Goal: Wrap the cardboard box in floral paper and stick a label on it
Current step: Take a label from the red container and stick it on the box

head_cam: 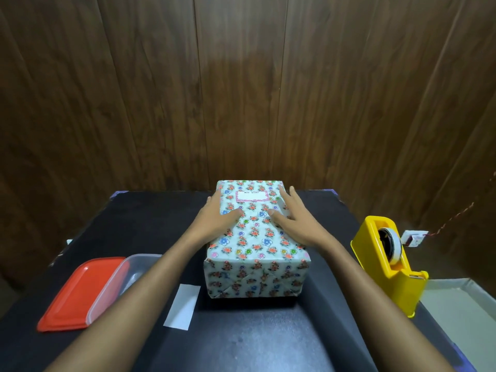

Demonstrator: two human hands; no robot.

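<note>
The box (255, 245), covered all over in white floral paper, stands on the black table (241, 339) in the middle of the view. A white label with a pink border (251, 196) is stuck on the far part of its top. My left hand (217, 216) lies flat against the box's upper left edge, thumb resting on top. My right hand (292, 218) lies flat on the top right, fingers straight and reaching toward the far corner. Neither hand grips anything.
A clear plastic container (128, 275) and its red lid (80, 294) sit at the left. A white backing strip (183, 306) lies beside the box's near left corner. A yellow tape dispenser (389, 261) stands at the right, near the table edge. Wooden wall panels rise behind.
</note>
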